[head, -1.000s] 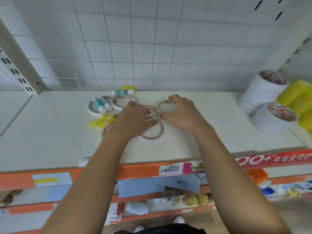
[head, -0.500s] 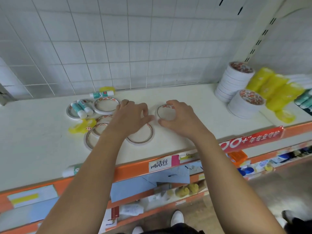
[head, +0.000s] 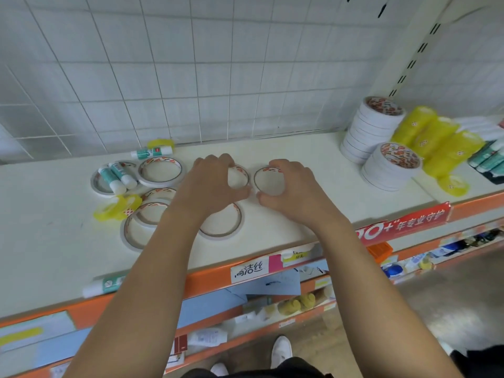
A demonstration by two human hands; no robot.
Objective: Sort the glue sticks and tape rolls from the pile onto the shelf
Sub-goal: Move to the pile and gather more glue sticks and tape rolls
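Note:
On the white shelf [head: 286,156] lies a pile of thin white tape rolls. My left hand [head: 210,184] curls its fingers and thumb around one small roll [head: 240,178]. My right hand [head: 289,186] grips another small roll [head: 266,181] beside it. A larger roll [head: 223,223] lies flat under my left wrist, with more rolls [head: 159,171] to the left. Two glue sticks [head: 117,175] rest on a roll at the far left, a third glue stick [head: 151,152] lies by the back wall, and one more glue stick [head: 102,286] sits at the shelf's front edge. A yellow tape roll [head: 117,208] lies in the pile.
Two stacks of white tape rolls [head: 373,126] [head: 390,165] stand at the right, with yellow tape packs [head: 436,140] and green-capped glue sticks [head: 488,156] beyond them. A wire grid [head: 191,77] backs the shelf. The orange front rail [head: 207,279] carries price labels; lower shelves hold other goods.
The view has swung to the right, showing more of the right-hand stock. Both hands have stayed on the two small rolls, their fingers closing a little further round them.

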